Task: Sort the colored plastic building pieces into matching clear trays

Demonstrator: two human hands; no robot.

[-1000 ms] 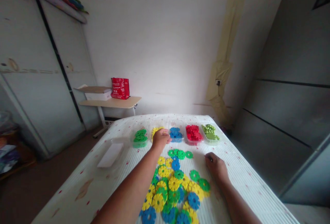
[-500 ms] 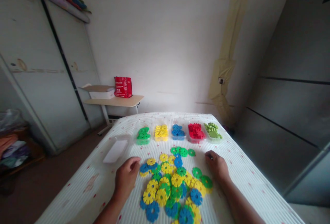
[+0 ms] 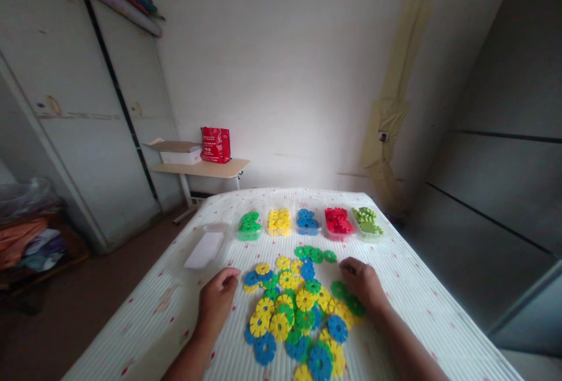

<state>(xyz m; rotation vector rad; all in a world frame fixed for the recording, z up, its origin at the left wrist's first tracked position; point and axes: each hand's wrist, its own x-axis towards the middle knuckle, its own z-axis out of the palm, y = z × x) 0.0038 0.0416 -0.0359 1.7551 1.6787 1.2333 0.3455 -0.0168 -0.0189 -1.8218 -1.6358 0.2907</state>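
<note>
A loose pile of notched plastic discs in yellow, green and blue lies on the table between my hands. My left hand rests at the pile's left side, fingers curled in, with nothing seen in them. Blue and yellow discs lie just right of its fingertips. My right hand is closed at the right edge of the pile, partly over some green discs. Its fingertips are turned down, so whatever they hold, if anything, is hidden. A short row of green discs lies just beyond the pile.
Clear tubs line the far side: green discs, yellow discs, blue discs, red pieces and light green pieces. A clear tray with a white sheet lies left. Behind, a side table bears a red bag.
My right hand has moved left, towards the pile, and now partly covers the green discs at its right edge. My left hand stays almost still. The whole view has shifted slightly.
</note>
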